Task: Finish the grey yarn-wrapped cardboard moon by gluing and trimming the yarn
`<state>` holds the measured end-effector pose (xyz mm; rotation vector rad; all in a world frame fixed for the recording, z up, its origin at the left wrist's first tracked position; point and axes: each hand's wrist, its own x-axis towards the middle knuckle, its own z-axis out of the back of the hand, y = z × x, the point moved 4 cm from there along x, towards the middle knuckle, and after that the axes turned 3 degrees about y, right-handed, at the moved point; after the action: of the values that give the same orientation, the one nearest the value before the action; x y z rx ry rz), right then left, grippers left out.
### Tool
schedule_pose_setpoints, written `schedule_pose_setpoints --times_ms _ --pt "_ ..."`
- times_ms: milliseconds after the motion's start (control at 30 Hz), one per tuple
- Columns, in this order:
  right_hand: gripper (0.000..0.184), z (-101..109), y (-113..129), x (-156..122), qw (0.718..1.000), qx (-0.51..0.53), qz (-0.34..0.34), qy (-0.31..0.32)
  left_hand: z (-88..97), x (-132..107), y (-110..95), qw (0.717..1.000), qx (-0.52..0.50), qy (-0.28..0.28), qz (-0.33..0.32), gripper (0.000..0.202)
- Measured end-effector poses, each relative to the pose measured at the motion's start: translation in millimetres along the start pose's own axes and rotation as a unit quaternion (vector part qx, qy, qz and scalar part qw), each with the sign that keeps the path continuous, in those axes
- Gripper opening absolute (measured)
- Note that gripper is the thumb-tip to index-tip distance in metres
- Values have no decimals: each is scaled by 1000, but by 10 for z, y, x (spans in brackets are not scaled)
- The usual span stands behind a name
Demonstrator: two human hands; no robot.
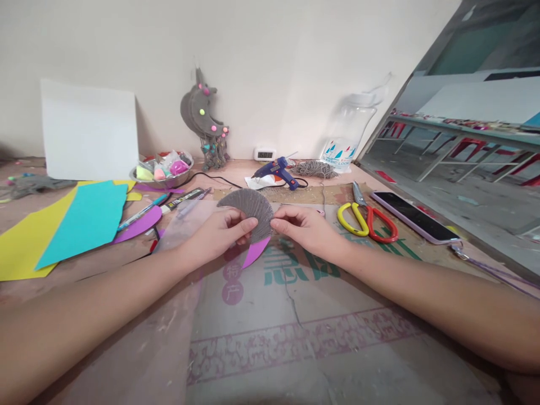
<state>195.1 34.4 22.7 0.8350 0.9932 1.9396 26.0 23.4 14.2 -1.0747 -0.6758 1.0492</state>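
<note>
Left hand (219, 230) reaches in palm-down, fingers (247, 224) pinching the grey yarn-wrapped crescent (248, 209) at its lower edge, just above the surface (295, 337). Right hand (304, 228) mirrors it, fingers pinched on the crescent's right tip. Purple uncovered end (256, 252) pokes out below; the hands hide the rest of it. Scissors (366, 218) lie to the right.

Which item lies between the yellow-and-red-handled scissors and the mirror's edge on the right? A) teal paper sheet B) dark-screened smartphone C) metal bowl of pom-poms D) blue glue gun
B: the dark-screened smartphone lies flat just right of the yellow-and-red-handled scissors, next to the mirror.
</note>
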Motion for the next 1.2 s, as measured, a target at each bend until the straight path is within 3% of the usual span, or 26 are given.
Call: schedule_pose_setpoints --times_ms 133,367,600,733,933,1133,1200 --pt "17 12 26 -6 1000 29 -9 -3 -2 -21 -72 995 88 11 -44 37" --pt "18 -3 4 -8 999 32 -17 1 -23 -28 -86 981 188 14 -53 31" --pt "20 11 11 -11 999 51 -18 -3 -30 -45 -105 984 153 40 -87 37" --pt "22 9 4 -12 998 69 -14 0 -39 -48 -65 992 89 70 -60 41" --pt "21 4 8 -11 998 54 -11 4 -16 -14 -31 993 83 41 -77 43" --pt "21 0 -7 0 1000 23 -2 8 -21 -30 -95 979 195 9 -50 30" --pt "20 -4 -5 1 1000 21 -2 9 -25 -42 -109 983 179 10 -48 32"
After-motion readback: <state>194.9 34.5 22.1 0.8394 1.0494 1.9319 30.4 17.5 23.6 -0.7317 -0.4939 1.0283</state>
